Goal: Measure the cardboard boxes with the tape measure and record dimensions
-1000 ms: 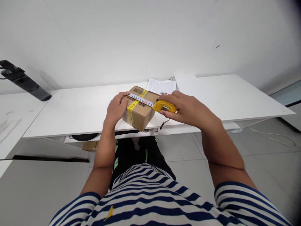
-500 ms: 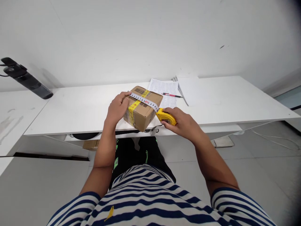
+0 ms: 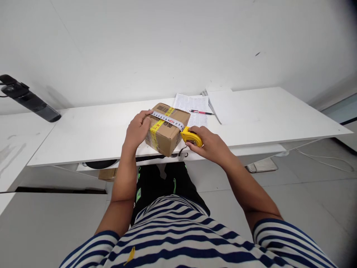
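A brown cardboard box (image 3: pixel 167 136) with yellow tape round it sits near the front edge of the white table (image 3: pixel 92 130). My left hand (image 3: pixel 137 130) is closed on the box's left top edge and pins the end of a white measuring tape (image 3: pixel 167 119) there. The tape runs across the box top to the right. My right hand (image 3: pixel 209 143) grips the yellow tape measure case (image 3: pixel 192 137) low beside the box's right side, close to the table top.
Printed sheets (image 3: pixel 192 106) with a red pen (image 3: pixel 201 112) lie behind the box, and blank white sheets (image 3: pixel 234 106) lie to their right. A black cylindrical device (image 3: pixel 28 99) juts in at far left. Cables (image 3: pixel 320 160) trail on the floor at right.
My right hand has carried the yellow case down from the level of the box top to the table beside the box's right side, uncovering the pen. My left hand has stayed put.
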A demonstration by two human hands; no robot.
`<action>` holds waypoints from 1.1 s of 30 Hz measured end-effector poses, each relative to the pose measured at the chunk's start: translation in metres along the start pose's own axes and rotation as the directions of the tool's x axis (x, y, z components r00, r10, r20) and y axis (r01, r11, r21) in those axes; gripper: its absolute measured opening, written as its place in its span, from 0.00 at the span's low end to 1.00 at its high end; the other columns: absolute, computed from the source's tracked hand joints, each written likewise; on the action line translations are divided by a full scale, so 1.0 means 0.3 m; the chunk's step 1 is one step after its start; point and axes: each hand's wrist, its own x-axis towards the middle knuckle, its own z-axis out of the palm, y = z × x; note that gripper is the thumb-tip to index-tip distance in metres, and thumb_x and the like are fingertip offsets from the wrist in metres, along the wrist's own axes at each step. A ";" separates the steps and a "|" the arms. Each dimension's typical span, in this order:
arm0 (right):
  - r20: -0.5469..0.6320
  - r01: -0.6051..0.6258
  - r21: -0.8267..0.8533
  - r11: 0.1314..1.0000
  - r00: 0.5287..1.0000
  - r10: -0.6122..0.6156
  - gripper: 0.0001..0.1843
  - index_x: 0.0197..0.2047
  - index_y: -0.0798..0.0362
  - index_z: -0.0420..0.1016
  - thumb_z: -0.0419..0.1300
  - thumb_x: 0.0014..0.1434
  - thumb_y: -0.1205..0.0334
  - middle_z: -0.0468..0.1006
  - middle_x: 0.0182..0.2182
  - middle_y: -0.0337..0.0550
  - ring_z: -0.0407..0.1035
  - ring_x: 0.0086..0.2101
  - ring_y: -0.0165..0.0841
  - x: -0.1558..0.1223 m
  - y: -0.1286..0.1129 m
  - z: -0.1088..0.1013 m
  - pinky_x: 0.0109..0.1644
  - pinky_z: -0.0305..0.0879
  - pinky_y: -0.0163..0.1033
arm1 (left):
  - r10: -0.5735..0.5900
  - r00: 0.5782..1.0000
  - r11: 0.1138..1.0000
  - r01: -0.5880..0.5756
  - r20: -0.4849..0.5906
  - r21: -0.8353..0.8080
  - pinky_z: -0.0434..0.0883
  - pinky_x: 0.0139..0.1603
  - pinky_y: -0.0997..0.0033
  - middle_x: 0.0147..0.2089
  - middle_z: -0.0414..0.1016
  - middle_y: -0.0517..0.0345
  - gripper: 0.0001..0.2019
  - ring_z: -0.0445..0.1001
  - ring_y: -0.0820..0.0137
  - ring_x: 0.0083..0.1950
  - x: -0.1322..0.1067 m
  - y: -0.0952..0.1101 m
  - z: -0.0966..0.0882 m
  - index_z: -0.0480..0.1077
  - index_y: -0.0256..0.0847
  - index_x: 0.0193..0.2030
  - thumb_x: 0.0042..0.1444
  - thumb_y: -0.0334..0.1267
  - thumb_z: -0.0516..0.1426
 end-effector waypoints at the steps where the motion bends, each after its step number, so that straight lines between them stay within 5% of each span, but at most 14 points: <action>1: -0.028 -0.001 0.014 1.000 1.000 0.001 0.24 0.62 0.46 0.68 0.60 0.66 0.49 0.80 0.48 0.49 0.77 0.39 0.42 -0.005 0.005 0.020 0.33 0.71 0.42 | 0.003 1.000 1.000 -0.003 -0.001 -0.003 0.70 0.69 0.52 0.68 0.76 0.61 0.21 0.73 0.58 0.68 0.001 -0.002 0.001 0.77 0.55 0.61 0.68 0.41 0.50; 9: -0.278 0.023 0.064 0.998 0.961 -0.004 0.23 0.61 0.45 0.65 0.60 0.68 0.47 0.79 0.45 0.48 0.78 0.41 0.43 -0.060 0.037 0.207 0.35 0.76 0.45 | 0.015 1.000 1.000 -0.015 -0.002 -0.012 0.69 0.69 0.52 0.68 0.76 0.61 0.20 0.73 0.58 0.69 0.001 -0.004 0.002 0.77 0.55 0.61 0.68 0.40 0.50; 14: -0.399 0.061 -0.091 0.994 0.912 -0.093 0.22 0.61 0.46 0.68 0.61 0.68 0.47 0.81 0.41 0.47 0.78 0.36 0.41 -0.055 0.062 0.250 0.32 0.74 0.42 | 0.010 1.000 1.000 -0.010 -0.004 -0.013 0.70 0.69 0.51 0.67 0.77 0.60 0.20 0.74 0.58 0.66 0.004 -0.007 0.002 0.77 0.55 0.61 0.68 0.41 0.51; 21: -0.672 0.244 -0.189 0.951 0.674 -0.307 0.44 0.77 0.43 0.51 0.66 0.65 0.50 0.81 0.46 0.49 0.78 0.37 0.41 0.015 0.051 0.163 0.33 0.76 0.43 | 0.026 1.000 0.999 -0.026 -0.009 -0.030 0.70 0.69 0.49 0.67 0.77 0.61 0.20 0.73 0.57 0.68 0.001 -0.015 0.003 0.77 0.56 0.60 0.68 0.39 0.51; 23: -0.701 0.264 -0.185 0.947 0.640 -0.316 0.44 0.76 0.43 0.53 0.68 0.63 0.51 0.80 0.46 0.49 0.77 0.38 0.41 0.034 0.040 0.131 0.35 0.77 0.44 | 0.024 1.000 0.999 -0.024 -0.006 -0.021 0.70 0.68 0.49 0.67 0.77 0.61 0.20 0.74 0.57 0.67 -0.002 -0.013 0.002 0.77 0.57 0.60 0.68 0.39 0.51; 27: -0.671 0.268 -0.202 0.942 0.663 -0.332 0.28 0.65 0.41 0.68 0.66 0.63 0.57 0.79 0.42 0.45 0.77 0.39 0.40 0.066 0.018 0.088 0.38 0.77 0.45 | 0.020 1.000 1.000 -0.020 0.001 -0.007 0.71 0.67 0.49 0.67 0.77 0.61 0.20 0.75 0.57 0.66 -0.005 -0.009 0.000 0.77 0.58 0.61 0.69 0.40 0.50; 33: -0.635 0.245 -0.209 0.947 0.702 -0.322 0.20 0.57 0.43 0.72 0.64 0.61 0.57 0.79 0.40 0.44 0.76 0.38 0.39 0.101 -0.002 0.054 0.36 0.76 0.44 | 0.026 1.000 0.999 -0.026 0.005 0.034 0.72 0.66 0.51 0.65 0.77 0.60 0.21 0.75 0.58 0.65 -0.006 -0.006 0.002 0.76 0.57 0.61 0.68 0.40 0.49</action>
